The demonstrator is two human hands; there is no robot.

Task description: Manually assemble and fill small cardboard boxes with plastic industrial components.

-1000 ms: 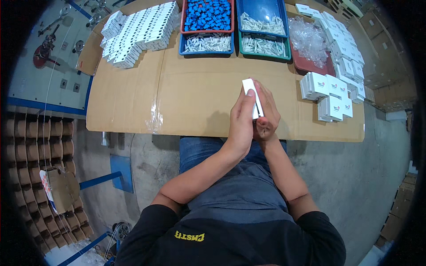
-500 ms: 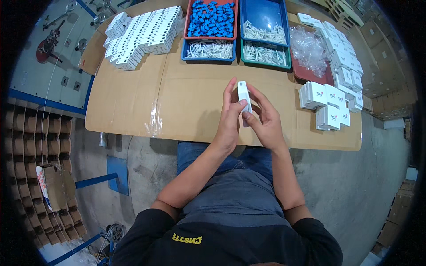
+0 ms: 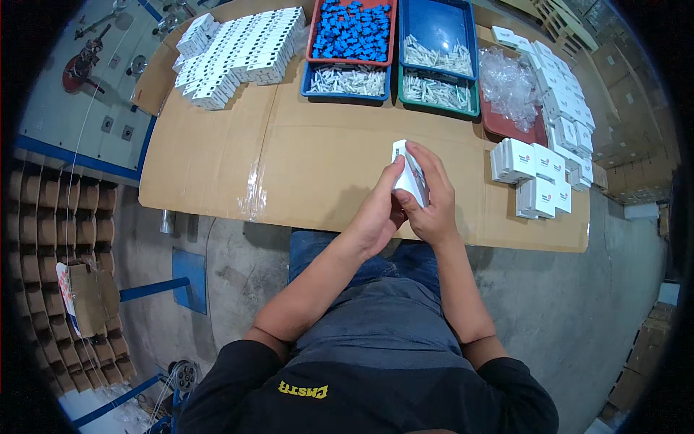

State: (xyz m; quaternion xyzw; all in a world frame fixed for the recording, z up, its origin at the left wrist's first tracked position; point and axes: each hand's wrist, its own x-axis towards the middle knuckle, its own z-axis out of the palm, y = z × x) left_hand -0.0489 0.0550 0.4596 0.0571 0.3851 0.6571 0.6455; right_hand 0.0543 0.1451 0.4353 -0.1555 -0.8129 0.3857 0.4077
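Note:
Both hands hold one small white box point(image 3: 408, 176) over the near edge of the cardboard-covered table point(image 3: 303, 166). My left hand point(image 3: 377, 210) grips its left side, thumb up against the top. My right hand point(image 3: 431, 195) wraps the right side, fingers laid over the box's face. The box stands roughly upright, tilted slightly.
A pile of closed white boxes point(image 3: 538, 177) lies to the right. At the back stand a red tray of blue parts point(image 3: 353, 32), blue and green trays of white parts point(image 3: 437, 72), clear bags point(image 3: 510, 87), and flat white cartons point(image 3: 238, 54) at the back left.
Both hands have shifted slightly left and forward with the box. The box has been turned in the fingers and my right hand now covers more of its face.

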